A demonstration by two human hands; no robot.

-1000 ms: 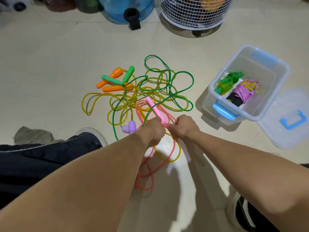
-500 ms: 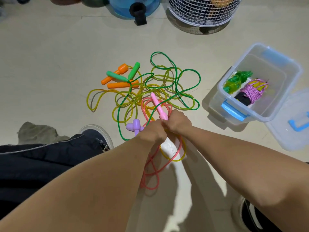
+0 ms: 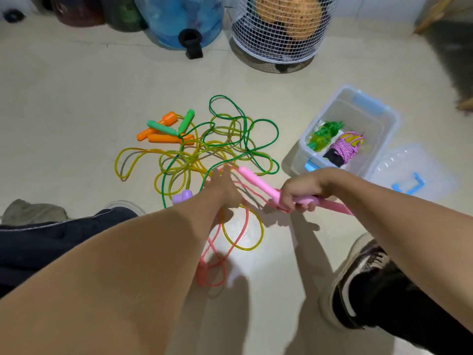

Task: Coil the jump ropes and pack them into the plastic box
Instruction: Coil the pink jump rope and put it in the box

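While the right hand [image 3: 298,197] clamps both pink handles [image 3: 258,181] together, seemingly to start a coil, the left hand [image 3: 222,187] pinches the pink rope [image 3: 217,245] trailing across the floor, the plastic box [image 3: 384,119] nearby.

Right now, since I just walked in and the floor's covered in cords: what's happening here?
A person is sorting jump ropes. Their right hand grips two pink handles, while the left hand reaches into the tangled ropes on the floor. Two coiled ropes already lie in the open plastic box; its lid lies beside it.
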